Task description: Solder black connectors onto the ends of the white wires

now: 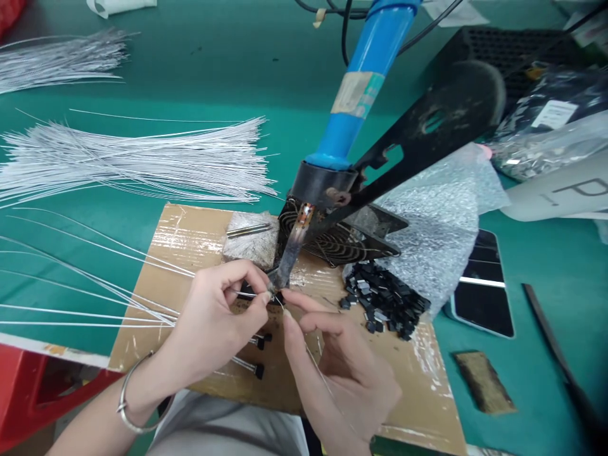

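My left hand [221, 326] pinches a thin white wire between thumb and forefinger, its end right under the tip of a blue-handled soldering iron [349, 120]. In my right hand [339, 364], thumb and fingers close on a fine strand of solder wire [313, 361] that runs back over the palm. Its front end meets the white wire's end near the iron tip. My fingertips hide most of the joint there. Below my left hand, several white wires with black connectors [259, 370] on their ends lie on a cardboard sheet [413, 405].
A black metal bracket [427, 126] holds the iron above a black fan [339, 247]. Right of it are loose black connectors [384, 301], bubble wrap [437, 221] and a phone [484, 285]. White wire bundles [142, 158] lie at left. A pale block [251, 244] sits behind my left hand.
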Demonstrator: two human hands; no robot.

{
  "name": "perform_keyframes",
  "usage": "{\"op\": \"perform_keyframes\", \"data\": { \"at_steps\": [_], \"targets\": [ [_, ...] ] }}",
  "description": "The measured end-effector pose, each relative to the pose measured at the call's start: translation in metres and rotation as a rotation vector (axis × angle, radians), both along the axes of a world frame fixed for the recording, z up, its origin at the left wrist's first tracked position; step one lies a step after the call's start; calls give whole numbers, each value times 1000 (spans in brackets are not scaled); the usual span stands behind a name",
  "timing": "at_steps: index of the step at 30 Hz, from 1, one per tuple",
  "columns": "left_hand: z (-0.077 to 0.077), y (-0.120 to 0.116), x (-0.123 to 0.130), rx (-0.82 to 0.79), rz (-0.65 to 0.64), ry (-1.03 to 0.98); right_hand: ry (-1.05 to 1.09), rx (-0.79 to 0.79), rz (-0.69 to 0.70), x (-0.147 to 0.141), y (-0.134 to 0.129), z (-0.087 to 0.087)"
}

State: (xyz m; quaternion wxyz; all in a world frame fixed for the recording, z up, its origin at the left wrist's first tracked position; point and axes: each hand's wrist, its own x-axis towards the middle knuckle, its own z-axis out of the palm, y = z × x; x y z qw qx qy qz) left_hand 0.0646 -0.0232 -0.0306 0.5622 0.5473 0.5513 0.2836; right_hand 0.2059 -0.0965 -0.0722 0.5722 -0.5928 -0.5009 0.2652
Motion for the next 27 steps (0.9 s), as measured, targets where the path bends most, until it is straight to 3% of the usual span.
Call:
{"op": "perform_keyframes", "data": {
  "at_steps": [27],
  "targets": [
    [-4,1,1,23,-5,5,9,3,-26,0,2,-3]
  ]
}}
